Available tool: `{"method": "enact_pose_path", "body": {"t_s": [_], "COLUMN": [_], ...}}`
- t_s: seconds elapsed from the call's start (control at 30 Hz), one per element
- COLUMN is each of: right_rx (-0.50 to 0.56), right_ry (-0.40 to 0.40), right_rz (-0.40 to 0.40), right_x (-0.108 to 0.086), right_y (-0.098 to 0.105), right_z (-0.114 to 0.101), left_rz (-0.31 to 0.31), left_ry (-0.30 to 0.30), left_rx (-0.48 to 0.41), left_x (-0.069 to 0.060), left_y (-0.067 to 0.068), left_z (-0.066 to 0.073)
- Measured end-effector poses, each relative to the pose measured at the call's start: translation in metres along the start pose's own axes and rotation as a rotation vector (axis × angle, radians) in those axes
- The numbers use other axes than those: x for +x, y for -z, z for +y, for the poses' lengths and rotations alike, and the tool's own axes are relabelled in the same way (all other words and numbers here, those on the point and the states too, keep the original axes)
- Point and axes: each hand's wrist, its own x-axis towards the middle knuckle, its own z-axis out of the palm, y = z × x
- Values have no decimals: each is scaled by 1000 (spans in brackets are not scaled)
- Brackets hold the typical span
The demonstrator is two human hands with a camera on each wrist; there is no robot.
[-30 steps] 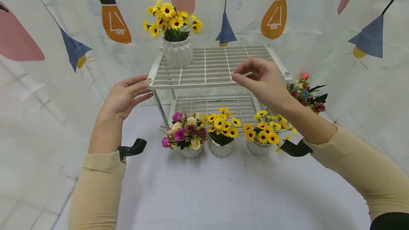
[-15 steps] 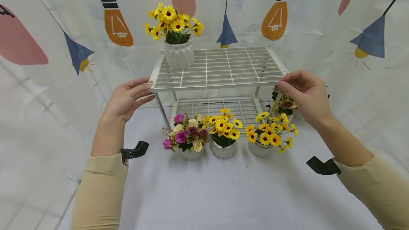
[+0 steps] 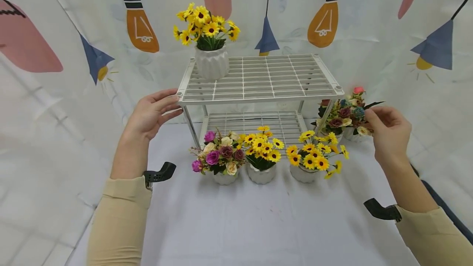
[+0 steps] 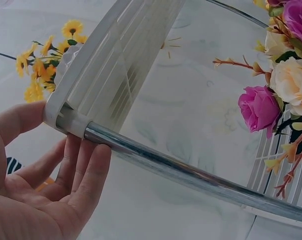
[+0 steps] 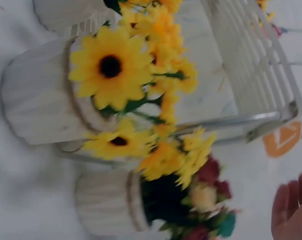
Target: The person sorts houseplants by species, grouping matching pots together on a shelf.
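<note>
My left hand [image 3: 149,116] holds the front left corner of a white two-tier wire rack [image 3: 258,101]. In the left wrist view its fingertips [image 4: 102,152] touch the top of the metal leg [image 4: 190,180]. Out to the rack's right is my right hand [image 3: 392,134], holding nothing, its fingers loosely bent. It is nearest to a potted mixed bouquet [image 3: 356,112] with a pink bud. In the right wrist view the hand [image 5: 293,207] shows apart from the flowers. Potted yellow daisies [image 3: 212,63] stand on the top shelf's left side.
Along the rack's front stand potted purple and cream roses [image 3: 221,155] and two pots of yellow daisies [image 3: 263,153], [image 3: 310,157]. Another rose pot [image 3: 334,120] sits by the right leg. A white cloth covers the table [image 3: 258,225]; a printed curtain [image 3: 288,19] hangs behind.
My right hand has moved right and down, from above the top shelf, past its front right corner, to beside the flowers at the right. My left hand has stayed on the rack's corner.
</note>
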Motion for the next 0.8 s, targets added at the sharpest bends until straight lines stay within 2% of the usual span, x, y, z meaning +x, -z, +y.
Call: {"method": "enact_pose_path", "body": {"t_s": [0.13, 0.2, 0.27, 0.37, 0.47, 0.57, 0.8], "right_rx": [27, -7, -48, -90, -125, -147, -159], "right_ry": [-14, -59, -143, -263, -316, -368, -553], "right_rz": [274, 366, 429, 460, 465, 445, 385], "right_x": [2, 5, 8, 13, 18, 22, 31], "right_y": [21, 32, 43, 60, 74, 85, 96], "right_z": [18, 28, 39, 57, 78, 96, 124], "left_rz": [1, 2, 6, 5, 3, 0, 4], "left_ry": [-1, 0, -2, 0, -4, -3, -11], "left_rx": [30, 34, 52, 37, 40, 10, 38], "left_x": [0, 0, 0, 0, 1, 1, 1], "left_y": [-1, -1, -1, 0, 0, 0, 0], "left_z": [-1, -1, 0, -1, -2, -3, -1]}}
